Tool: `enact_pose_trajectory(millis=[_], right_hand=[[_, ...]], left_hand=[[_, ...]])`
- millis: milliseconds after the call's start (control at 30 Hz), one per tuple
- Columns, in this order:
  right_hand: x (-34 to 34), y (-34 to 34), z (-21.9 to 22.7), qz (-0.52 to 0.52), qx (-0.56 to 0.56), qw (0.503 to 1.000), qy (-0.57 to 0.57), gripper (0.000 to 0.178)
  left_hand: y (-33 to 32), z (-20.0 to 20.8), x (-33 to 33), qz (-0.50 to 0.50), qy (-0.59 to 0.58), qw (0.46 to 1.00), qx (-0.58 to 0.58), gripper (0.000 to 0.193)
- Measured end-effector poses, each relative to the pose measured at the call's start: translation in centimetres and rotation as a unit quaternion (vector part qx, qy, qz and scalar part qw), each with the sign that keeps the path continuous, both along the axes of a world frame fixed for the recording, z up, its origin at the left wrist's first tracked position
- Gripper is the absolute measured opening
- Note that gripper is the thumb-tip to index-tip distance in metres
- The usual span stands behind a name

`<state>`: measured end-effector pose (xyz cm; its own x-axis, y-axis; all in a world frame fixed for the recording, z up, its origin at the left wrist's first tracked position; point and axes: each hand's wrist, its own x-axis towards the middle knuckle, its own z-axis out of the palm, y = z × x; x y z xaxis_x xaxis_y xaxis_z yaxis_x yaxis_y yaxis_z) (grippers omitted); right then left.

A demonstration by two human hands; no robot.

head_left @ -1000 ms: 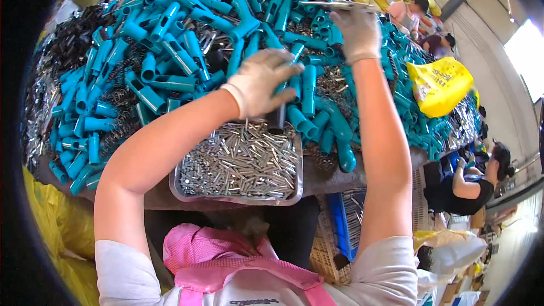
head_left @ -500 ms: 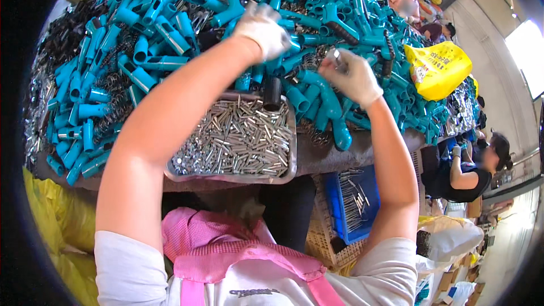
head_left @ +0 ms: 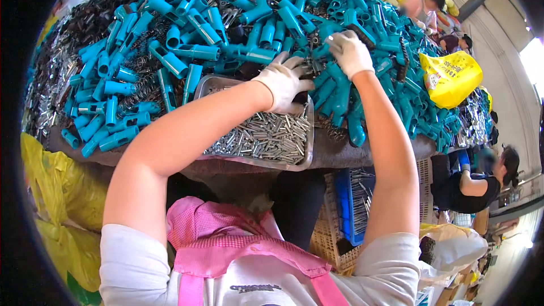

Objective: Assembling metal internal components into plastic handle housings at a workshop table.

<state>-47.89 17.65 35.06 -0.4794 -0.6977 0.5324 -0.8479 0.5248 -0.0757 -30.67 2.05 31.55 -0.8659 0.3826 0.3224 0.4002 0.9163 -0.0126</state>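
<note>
Near the centre of the frame, in the head view, the gloved left hand (head_left: 280,84) has come down from over the pile to the tray (head_left: 283,165), where it covers part of the far right rim. Half a second ago it was higher, among the teal tubular parts (head_left: 195,51). Its fingers are apart and slightly bent; I cannot tell whether they close on anything below. A dark piece shows partly beneath them.

Right of centre, the gloved right hand (head_left: 351,55) has gone a little farther into the heap. The small shiny piece it had between its fingers half a second ago no longer shows. Its fingers curl down over the teal parts, their tips partly hidden, so I cannot tell whether they grip. With that shift, as I judge it, the left hand is now working at the border of tray and heap and the right hand among the parts themselves.

Across the upper half of the frame, the teal parts lie heaped on the bench (head_left: 340,156); the metal pins (head_left: 266,136) fill the tray just below the left hand.

At the right of the frame, a yellow bag (head_left: 453,88) carries dark printed characters and a small picture. At the lower edge, dark lettering crosses the grey shirt (head_left: 266,272), foreshortened. I make out no writing on the teal parts.
</note>
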Motion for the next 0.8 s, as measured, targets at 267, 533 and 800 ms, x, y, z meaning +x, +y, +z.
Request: enact_pose_trajectory(millis=[267, 533, 800], right_hand=[[3.5, 0.4, 0.4, -0.003, 0.000, 0.999, -0.043, 0.020], [2.4, -3.5, -7.0, -0.034, 0.266, 0.963, 0.024, 0.019], [2.5, -5.1, -6.9, -0.029, 0.323, 0.943, 0.069, 0.015]], left_hand=[[-6.7, 1.1, -4.8, 0.186, 0.162, 0.969, 0.021, 0.037], [-5.8, 4.3, -4.8, 0.143, 0.038, 0.988, -0.033, 0.031], [-4.6, 0.0, -1.9, 0.148, -0.020, 0.980, -0.133, 0.040]])
